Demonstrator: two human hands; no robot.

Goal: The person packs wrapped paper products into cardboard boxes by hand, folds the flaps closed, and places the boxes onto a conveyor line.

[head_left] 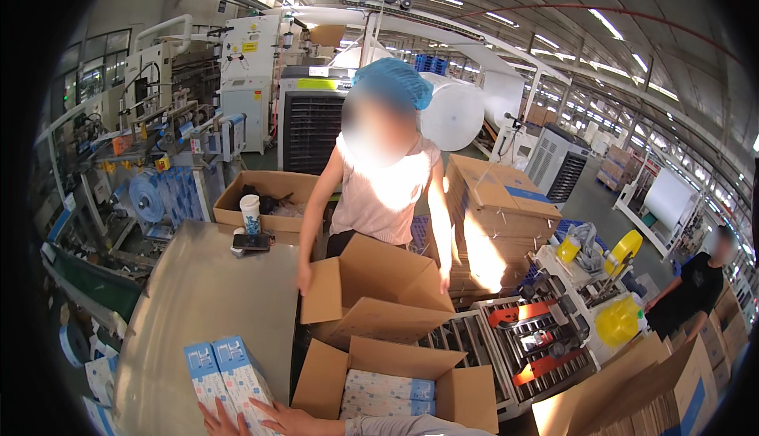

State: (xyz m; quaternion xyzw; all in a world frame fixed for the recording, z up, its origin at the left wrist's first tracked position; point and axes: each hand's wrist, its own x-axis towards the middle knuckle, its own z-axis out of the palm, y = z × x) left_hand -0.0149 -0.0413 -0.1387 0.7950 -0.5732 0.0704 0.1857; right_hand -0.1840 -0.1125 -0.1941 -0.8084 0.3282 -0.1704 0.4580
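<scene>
Two blue-and-white packs (228, 381) stand side by side at the near edge of a metal table (198, 301). My left hand (215, 422) grips them from below on the left. My right hand (286, 419), in a grey sleeve, presses against their right side. Just right of them is an open cardboard box (466, 392) with several patterned packs (387, 388) inside. Behind it, a co-worker in a blue hair net (393, 82) holds the flaps of an empty cardboard box (375, 294) with both hands.
A paper cup (251, 213) and a phone (251, 241) sit at the table's far end, before a carton of scraps (273, 187). Flat cartons (494, 215) are stacked at right, beside a roller sealing machine (538, 341) with yellow tape rolls (619, 321). Another person (696, 286) stands far right.
</scene>
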